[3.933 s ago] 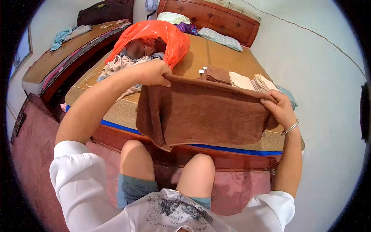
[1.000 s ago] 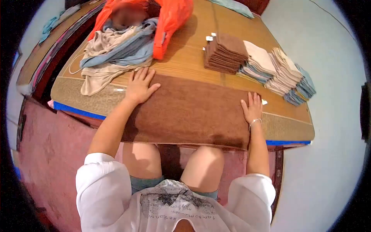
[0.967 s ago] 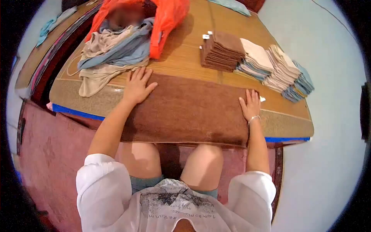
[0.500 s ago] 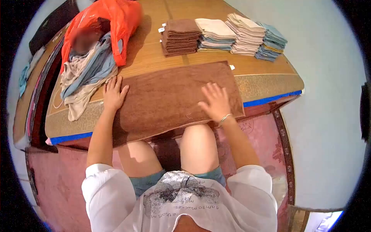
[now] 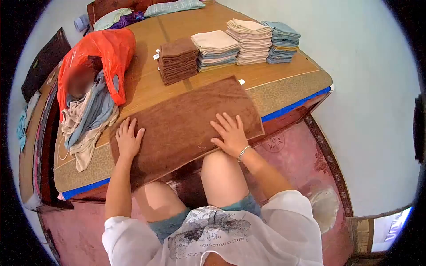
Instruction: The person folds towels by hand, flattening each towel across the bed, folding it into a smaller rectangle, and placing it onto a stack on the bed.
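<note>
A brown towel [image 5: 182, 126] lies spread flat over the front edge of a mat-covered bed [image 5: 293, 88], its near side hanging towards my knees. My left hand [image 5: 128, 139] rests open on the towel's left end, fingers stretched out. Palm down, my right hand [image 5: 230, 135] lies open nearer the right end, fingers spread. A white tag [image 5: 241, 82] sticks out at the far right corner. Behind the towel stand a stack of folded brown towels [image 5: 177, 62], a mixed cream and blue stack [image 5: 216, 48], a cream-pink stack [image 5: 249, 42] and a blue stack [image 5: 282, 42].
At the left, a red plastic bag [image 5: 117, 53] lies open with crumpled cream and blue cloths [image 5: 91, 119] spilling out. Pillows [image 5: 173, 7] lie at the bed's far end. A whitish bin [image 5: 324, 208] stands on the pink floor to my right, near the wall [image 5: 368, 111].
The view has tilted up and turned, bringing the pillows and bin into sight. Both hands remain flat on the brown towel, in about the same places.
</note>
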`<state>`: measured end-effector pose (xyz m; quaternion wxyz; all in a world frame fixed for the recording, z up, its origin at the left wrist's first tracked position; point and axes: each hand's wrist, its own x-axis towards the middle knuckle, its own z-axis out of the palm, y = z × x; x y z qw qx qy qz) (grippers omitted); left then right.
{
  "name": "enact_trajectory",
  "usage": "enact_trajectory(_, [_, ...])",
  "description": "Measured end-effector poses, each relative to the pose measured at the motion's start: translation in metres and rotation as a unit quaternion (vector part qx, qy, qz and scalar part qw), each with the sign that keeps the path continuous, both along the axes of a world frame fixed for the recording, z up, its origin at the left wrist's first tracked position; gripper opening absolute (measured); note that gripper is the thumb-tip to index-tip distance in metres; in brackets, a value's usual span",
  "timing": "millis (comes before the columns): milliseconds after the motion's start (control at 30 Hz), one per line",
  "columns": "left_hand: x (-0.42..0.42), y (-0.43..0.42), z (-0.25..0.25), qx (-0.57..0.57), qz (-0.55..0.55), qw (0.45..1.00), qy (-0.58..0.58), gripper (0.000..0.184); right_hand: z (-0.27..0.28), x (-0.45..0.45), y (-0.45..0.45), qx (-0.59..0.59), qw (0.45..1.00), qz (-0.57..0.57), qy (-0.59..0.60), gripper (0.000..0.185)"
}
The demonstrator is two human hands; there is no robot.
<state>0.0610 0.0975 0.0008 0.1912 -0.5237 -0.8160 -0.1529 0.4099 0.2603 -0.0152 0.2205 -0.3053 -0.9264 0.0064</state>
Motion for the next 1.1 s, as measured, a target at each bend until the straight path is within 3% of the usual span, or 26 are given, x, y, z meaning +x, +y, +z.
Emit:
enact_trajectory(67, [-0.005,0.003,-0.006,-0.016,0.013,1.0,-0.019,0.052,-0.002,0.006,0.006,-0.004,1.0,0.016,-0.011,0.059])
enact_trajectory(133, [0.001,0.009,0.01,-0.052,0.06,0.995,-0.065,0.058,-0.003,0.021,0.022,0.009,0.997,-0.069,0.023,0.056])
enact_trajectory(200, [0.013,0.025,0.037,-0.077,0.077,0.993,-0.036,0.045,0.009,0.018,0.025,-0.029,0.993,-0.108,0.043,0.046])
enact_trajectory(233, [0.017,0.038,0.039,-0.063,0.055,0.996,-0.03,0.04,0.022,0.005,0.016,-0.032,0.995,-0.083,0.041,0.046])
enact_trajectory(267, [0.03,0.048,0.049,-0.038,0.01,0.997,-0.074,0.041,0.039,-0.008,0.005,-0.032,0.992,-0.008,0.12,0.039])
enact_trajectory(333, [0.039,0.082,0.022,0.031,-0.002,0.998,-0.053,0.042,0.067,-0.041,-0.025,-0.051,0.965,0.127,0.222,0.025])
enact_trajectory(367, [0.049,0.091,0.017,0.016,0.013,0.994,-0.104,0.044,0.077,-0.061,-0.049,-0.068,0.949,0.185,0.247,0.02])
enact_trajectory(433, [0.057,0.102,-0.014,0.097,0.02,0.995,-0.019,0.044,0.086,-0.09,-0.091,-0.166,0.901,0.281,0.287,0.015])
enact_trajectory(533, [0.055,0.097,-0.008,0.112,-0.007,0.991,-0.076,0.041,0.069,-0.118,-0.134,-0.287,0.844,0.341,0.298,0.012])
enact_trajectory(733, [0.056,0.097,-0.011,0.125,-0.008,0.99,-0.063,0.038,0.038,-0.136,-0.117,-0.251,0.891,0.225,0.303,0.015])
enact_trajectory(800, [0.054,0.1,-0.015,0.142,-0.012,0.989,-0.043,0.038,0.038,-0.133,-0.122,-0.252,0.89,0.233,0.299,0.019])
enact_trajectory(933, [0.056,0.096,-0.01,0.12,-0.004,0.991,-0.055,0.037,0.074,-0.112,-0.16,-0.322,0.822,0.397,0.253,0.02])
enact_trajectory(1000, [0.057,0.097,-0.009,0.108,-0.004,0.993,-0.054,0.037,0.077,-0.108,-0.169,-0.343,0.8,0.415,0.266,0.017])
enact_trajectory(1033, [0.057,0.097,-0.009,0.112,-0.003,0.992,-0.057,0.037,0.073,-0.11,-0.165,-0.342,0.8,0.413,0.268,0.017])
enact_trajectory(1100, [0.058,0.097,-0.011,0.115,-0.002,0.991,-0.062,0.037,0.051,-0.122,-0.145,-0.3,0.853,0.327,0.275,0.014])
